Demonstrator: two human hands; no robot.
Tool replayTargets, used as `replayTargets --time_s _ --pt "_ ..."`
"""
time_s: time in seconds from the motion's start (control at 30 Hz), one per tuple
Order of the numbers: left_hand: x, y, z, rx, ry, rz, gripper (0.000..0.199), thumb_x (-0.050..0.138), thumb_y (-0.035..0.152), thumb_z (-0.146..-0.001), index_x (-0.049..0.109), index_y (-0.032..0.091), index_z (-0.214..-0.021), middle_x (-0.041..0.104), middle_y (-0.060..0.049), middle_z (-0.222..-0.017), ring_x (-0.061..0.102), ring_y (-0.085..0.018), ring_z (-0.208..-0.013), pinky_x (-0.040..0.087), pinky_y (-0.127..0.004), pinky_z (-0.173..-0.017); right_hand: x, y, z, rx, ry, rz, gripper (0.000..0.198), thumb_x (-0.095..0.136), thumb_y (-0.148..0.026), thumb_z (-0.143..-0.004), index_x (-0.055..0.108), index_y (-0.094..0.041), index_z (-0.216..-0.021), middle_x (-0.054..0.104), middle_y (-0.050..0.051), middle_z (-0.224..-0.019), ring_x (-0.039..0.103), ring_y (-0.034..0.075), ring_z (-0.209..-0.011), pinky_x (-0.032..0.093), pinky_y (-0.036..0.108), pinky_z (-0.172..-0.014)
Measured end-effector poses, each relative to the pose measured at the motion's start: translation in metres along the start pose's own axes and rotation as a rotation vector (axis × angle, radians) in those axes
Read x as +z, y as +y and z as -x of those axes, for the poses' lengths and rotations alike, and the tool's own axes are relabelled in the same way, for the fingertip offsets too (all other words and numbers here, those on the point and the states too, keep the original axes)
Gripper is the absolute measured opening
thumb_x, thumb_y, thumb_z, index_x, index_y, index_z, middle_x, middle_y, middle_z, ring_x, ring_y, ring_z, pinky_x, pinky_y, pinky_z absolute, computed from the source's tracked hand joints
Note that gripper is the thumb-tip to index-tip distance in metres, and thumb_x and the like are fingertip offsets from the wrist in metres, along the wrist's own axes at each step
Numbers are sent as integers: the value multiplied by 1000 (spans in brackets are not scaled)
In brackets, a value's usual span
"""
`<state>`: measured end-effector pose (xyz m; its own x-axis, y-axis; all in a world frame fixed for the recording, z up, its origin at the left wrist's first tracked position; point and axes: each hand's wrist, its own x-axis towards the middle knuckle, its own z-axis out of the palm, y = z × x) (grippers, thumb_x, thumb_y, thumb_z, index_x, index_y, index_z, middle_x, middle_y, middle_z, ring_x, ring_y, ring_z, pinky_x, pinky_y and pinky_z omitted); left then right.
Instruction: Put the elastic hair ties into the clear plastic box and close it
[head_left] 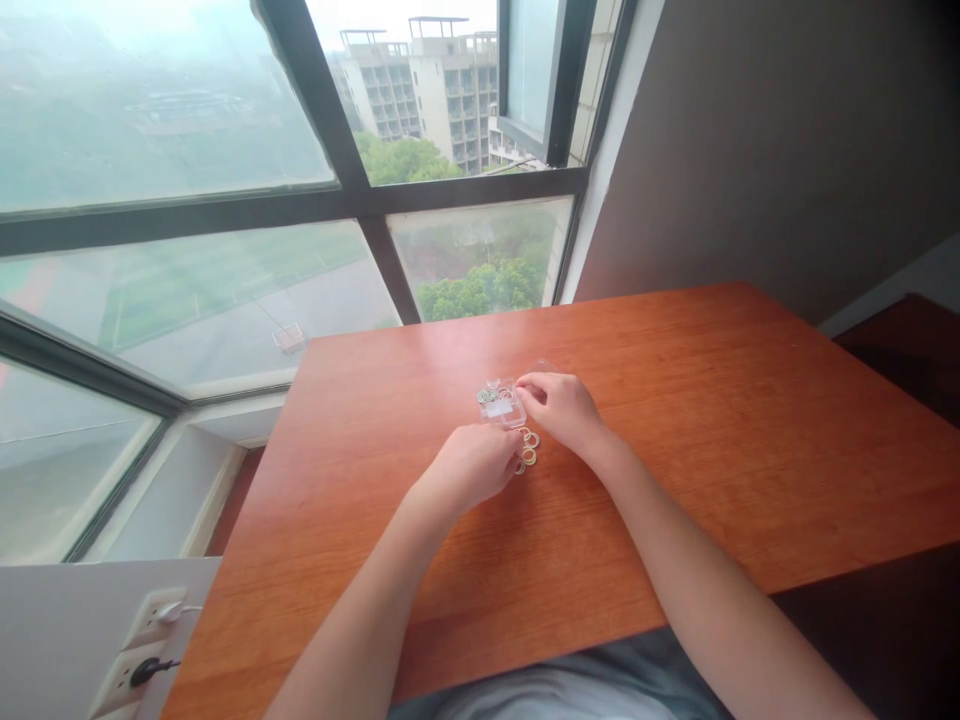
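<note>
Close work on a wooden table

The left hand curls, its hold hidden; the right hand pinches nearly closed, any hold unclear. A clear box sits at its nine o'clock, pale rings at the box's five.

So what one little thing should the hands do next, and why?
Maybe the left hand could pinch one of the loose rings and move it to the clear box: that hand is at the rings, the box has ring shapes inside, and the right hand is beside it.
</note>
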<state>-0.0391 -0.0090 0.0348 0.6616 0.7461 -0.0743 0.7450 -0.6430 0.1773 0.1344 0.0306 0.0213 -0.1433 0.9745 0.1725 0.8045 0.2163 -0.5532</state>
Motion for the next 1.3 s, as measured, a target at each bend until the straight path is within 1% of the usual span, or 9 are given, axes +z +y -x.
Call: replayTargets --time_s 0.17,0.27,0.43,0.53,0.67,0.8,0.93,1.07,1.3 --pt "-5 -3 2 -52 66 50 11 50 19 -83 60 22 -78 68 -2 -76 58 -16 -60 26 -26 -51 -6 3 0 0 -15 13 21 53 -29 -86 73 -26 -94 73 0 -85 63 15 -75 40 25 -66" --pt "-8 -6 1 -155 120 124 11 51 20 -83 59 22 -75 66 0 -74 55 -14 -58 28 -25 -51 -11 5 0 13 -38 33 22 52 -31 -87 73 -25 -92 73 0 -84 62 15 -72 38 25 -65" --pt "-6 -18 -12 -355 483 296 8 54 22 -83 62 21 -81 63 1 -73 56 -13 -67 36 -23 -61 -20 4 1 38 -112 84 25 50 -33 -88 73 -24 -87 73 2 -82 62 15 -71 36 25 -63" --pt "1 -26 -24 -416 600 358 9 56 26 -82 64 21 -82 60 1 -69 53 -12 -64 36 -23 -61 -25 0 5 52 -203 130 23 51 -29 -85 72 -24 -80 72 2 -79 62 15 -71 34 24 -60" --pt "11 -32 -37 -449 613 381 12 57 27 -82 67 21 -82 60 1 -68 52 -12 -63 36 -24 -59 -31 -6 10 59 -353 188 18 55 -29 -81 72 -25 -80 72 1 -80 63 17 -75 34 25 -59" --pt "15 -35 -38 -416 607 429 17 57 26 -83 69 20 -92 62 0 -70 53 -12 -63 39 -23 -61 -33 -9 13 38 -430 226 17 57 -32 -81 73 -28 -83 73 1 -86 64 18 -81 35 25 -61" --pt "10 -39 -31 -404 634 461 18 55 24 -83 70 19 -91 64 -1 -73 55 -12 -65 41 -23 -63 -29 -8 14 19 -443 216 12 61 -33 -79 72 -28 -79 72 1 -83 64 19 -79 36 26 -62" --pt "5 -41 -21 -402 600 465 17 56 26 -83 70 19 -88 64 0 -71 55 -12 -65 41 -23 -62 -25 -7 15 17 -434 241 8 63 -28 -78 71 -26 -77 72 2 -79 65 20 -77 36 27 -61" --pt "2 -41 -11 -368 567 421 16 55 26 -85 69 20 -87 65 0 -73 55 -11 -66 40 -22 -62 -24 -6 15 8 -455 261 12 60 -22 -77 71 -26 -76 72 2 -80 64 19 -78 37 26 -62"
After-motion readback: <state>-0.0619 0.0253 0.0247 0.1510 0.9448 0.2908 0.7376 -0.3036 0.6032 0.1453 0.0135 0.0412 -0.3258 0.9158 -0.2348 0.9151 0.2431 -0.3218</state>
